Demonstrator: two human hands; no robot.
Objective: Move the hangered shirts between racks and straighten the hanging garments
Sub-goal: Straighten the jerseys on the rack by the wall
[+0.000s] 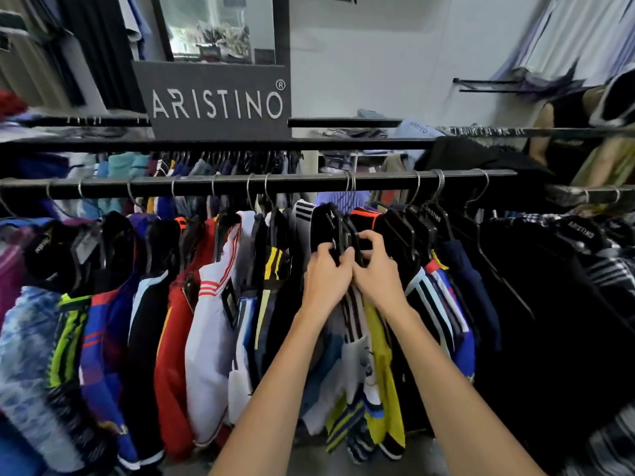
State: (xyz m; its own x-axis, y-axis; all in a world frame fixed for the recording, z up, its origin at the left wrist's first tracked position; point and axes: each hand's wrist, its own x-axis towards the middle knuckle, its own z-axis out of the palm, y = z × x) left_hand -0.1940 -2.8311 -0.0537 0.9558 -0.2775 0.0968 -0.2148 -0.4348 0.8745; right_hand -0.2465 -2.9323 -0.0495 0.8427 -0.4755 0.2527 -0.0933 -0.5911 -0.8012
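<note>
Head view: in the centre of the frame both hands meet on a bunch of black hangers (345, 235) hanging from the front rail (240, 185), which runs left to right across the middle. The left hand (324, 280) has its fingers curled round the left side of the bunch; the right hand (378, 273) curls over the right side, thumb up on top (both grips sit just below the hooks). The shirts (371, 338) on these hangers drop straight down below the wrists, yellow and striped ones between the forearms. The hooks (350, 187) lie directly above the fingers, so I judge the coming move must go upward to clear the rail; both hands are equally near. More shirts crowd the rail on either side, a second rail (206, 146) stands behind, and a sign (218, 104) sits upper centre
</note>
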